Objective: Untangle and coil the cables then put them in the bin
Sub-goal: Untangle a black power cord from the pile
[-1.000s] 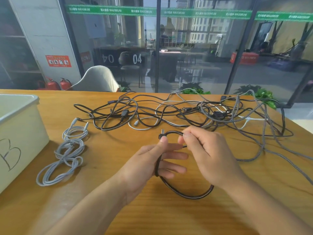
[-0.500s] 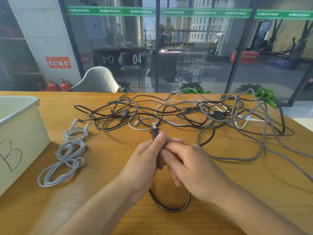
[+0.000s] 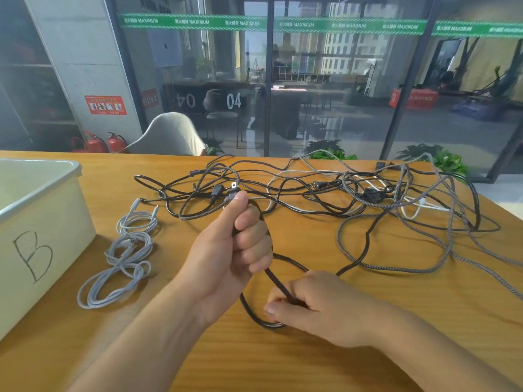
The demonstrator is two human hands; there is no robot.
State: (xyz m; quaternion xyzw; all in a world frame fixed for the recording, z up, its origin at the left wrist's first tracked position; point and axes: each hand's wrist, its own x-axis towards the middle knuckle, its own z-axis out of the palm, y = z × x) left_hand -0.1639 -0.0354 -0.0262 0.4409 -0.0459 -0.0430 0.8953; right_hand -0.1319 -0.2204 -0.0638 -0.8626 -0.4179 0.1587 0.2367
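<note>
Several tangled black, grey braided and white cables (image 3: pixel 353 193) sprawl beyond my left hand (image 3: pixel 232 258) and right hand (image 3: pixel 314 304), both gripping a black power cord (image 3: pixel 285 261); coiled grey cables (image 3: pixel 124 256) flank the cream plastic bin (image 3: pixel 42 222)

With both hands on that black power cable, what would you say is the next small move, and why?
Probably the right hand should carry its pinched stretch up to the left hand to lay another loop. The left hand grips the black power cable just below its two-pronged plug, one loop hangs between the hands, and the rest trails into the tangled pile of cables.
</note>
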